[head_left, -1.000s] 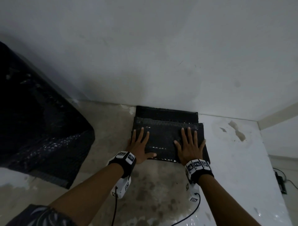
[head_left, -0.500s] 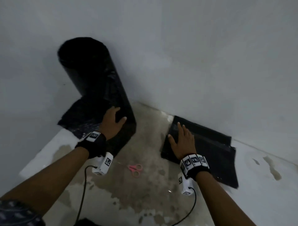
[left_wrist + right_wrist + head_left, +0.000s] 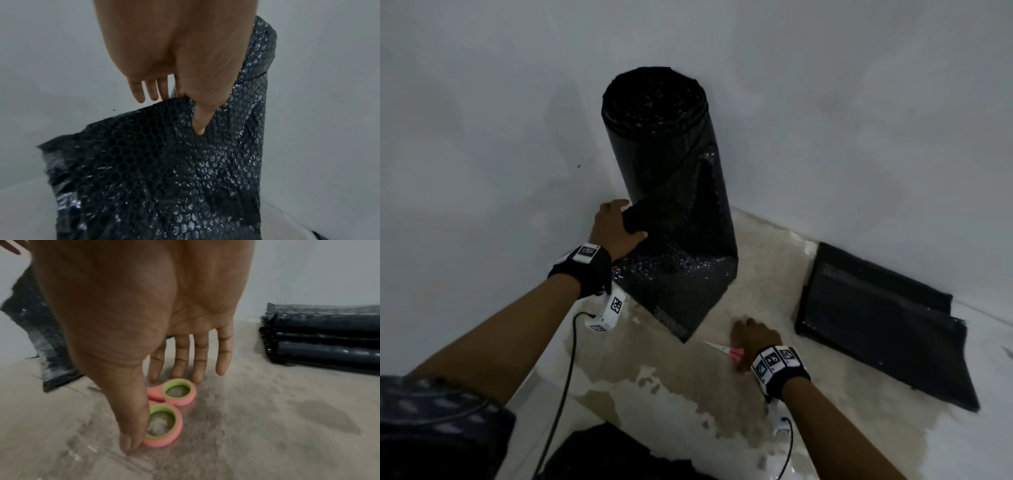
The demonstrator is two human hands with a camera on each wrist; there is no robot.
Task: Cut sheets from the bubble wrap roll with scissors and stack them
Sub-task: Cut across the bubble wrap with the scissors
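The black bubble wrap roll [image 3: 661, 154] stands upright in the corner, its loose end [image 3: 674, 284] trailing down onto the floor. My left hand [image 3: 616, 226] pinches the loose end's upper edge [image 3: 144, 154], thumb on the front and fingers behind it. Pink scissors [image 3: 727, 351] with green-lined handles [image 3: 172, 399] lie on the floor. My right hand [image 3: 753, 337] reaches down over them with straight fingers [image 3: 183, 363] touching the far handle and the thumb beside the near one. The stack of cut sheets [image 3: 876, 325] lies flat against the wall at the right.
White walls meet behind the roll. The floor [image 3: 688, 394] is stained beige with white patches. A black cable [image 3: 565, 377] runs from my left wrist camera. Something dark [image 3: 619, 452] lies at the bottom edge near me.
My right hand left the stack and came down onto the scissors. My left hand shifted from the roll's side to the loose end's edge. The view swung left toward the roll.
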